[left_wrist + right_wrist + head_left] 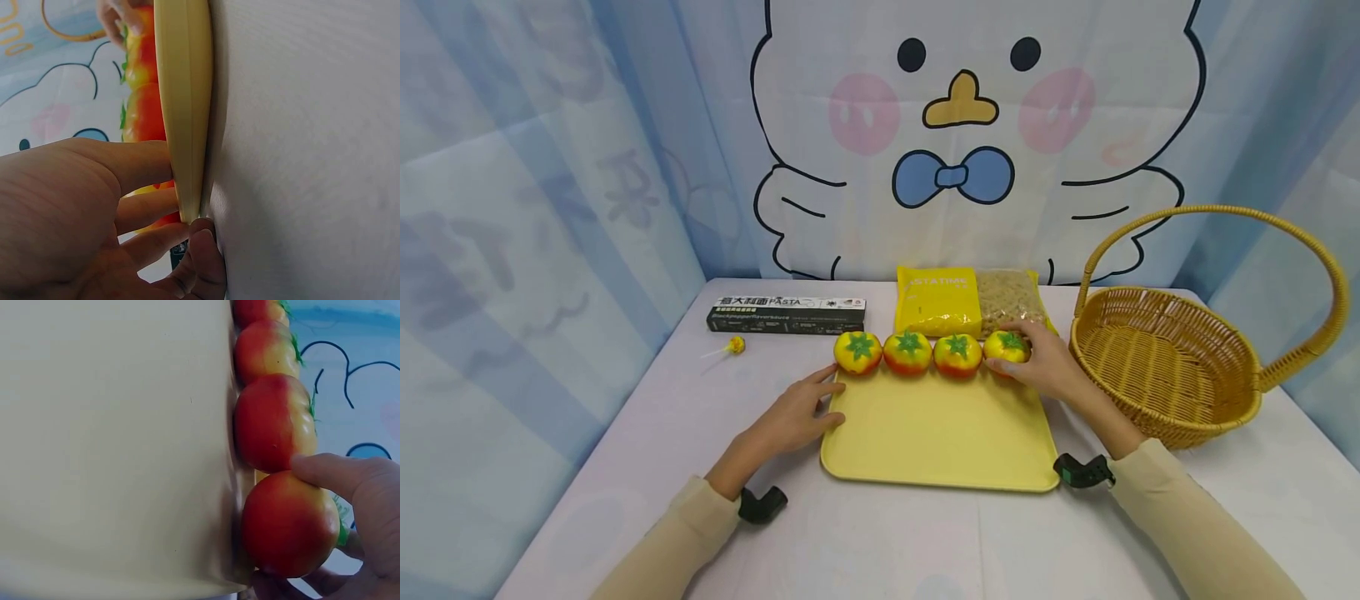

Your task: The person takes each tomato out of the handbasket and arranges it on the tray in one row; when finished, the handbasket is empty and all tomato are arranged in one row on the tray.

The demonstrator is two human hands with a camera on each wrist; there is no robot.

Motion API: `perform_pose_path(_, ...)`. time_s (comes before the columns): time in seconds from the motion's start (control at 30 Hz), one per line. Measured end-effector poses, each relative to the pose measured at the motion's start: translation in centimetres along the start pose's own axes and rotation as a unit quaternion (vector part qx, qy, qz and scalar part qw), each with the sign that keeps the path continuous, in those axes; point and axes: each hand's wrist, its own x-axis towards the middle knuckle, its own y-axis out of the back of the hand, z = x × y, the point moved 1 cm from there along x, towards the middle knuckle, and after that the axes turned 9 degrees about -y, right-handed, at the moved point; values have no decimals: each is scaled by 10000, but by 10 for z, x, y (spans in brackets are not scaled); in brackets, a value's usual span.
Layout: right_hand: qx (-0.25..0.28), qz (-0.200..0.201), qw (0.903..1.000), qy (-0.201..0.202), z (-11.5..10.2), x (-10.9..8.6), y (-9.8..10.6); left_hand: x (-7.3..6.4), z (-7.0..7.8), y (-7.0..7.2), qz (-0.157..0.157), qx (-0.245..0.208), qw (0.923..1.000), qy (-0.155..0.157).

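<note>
A yellow tray [940, 433] lies flat on the table. Several red-and-yellow tomatoes with green tops line its far edge. My right hand [1017, 354] grips the rightmost tomato [1002, 343]. In the right wrist view a finger lies over this tomato [281, 519] and the thumb sits below it, with its neighbour [269, 422] touching it. My left hand [823, 404] holds the tray's left edge. The left wrist view shows the tray's rim [184, 94] pinched between fingers [147, 165] on top and the thumb [203, 250] at the table side.
A woven basket [1165, 358] with a tall handle stands right of the tray. Behind the tomatoes lies a yellow pasta bag [940, 300]. A black pasta box [786, 314] and a yellow lollipop [736, 344] lie at the back left. A printed curtain hangs behind the table.
</note>
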Motion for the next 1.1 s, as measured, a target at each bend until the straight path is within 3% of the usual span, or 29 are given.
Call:
perform_pose_path(0.87, -95, -60, 9999, -29, 2, -3, 0, 2, 0, 0, -24, -20, 10000, 14)
perform_pose_path(1.1, -7, -64, 10000, -50, 1, -4, 3, 0, -1, 3, -133, -225, 9997, -27)
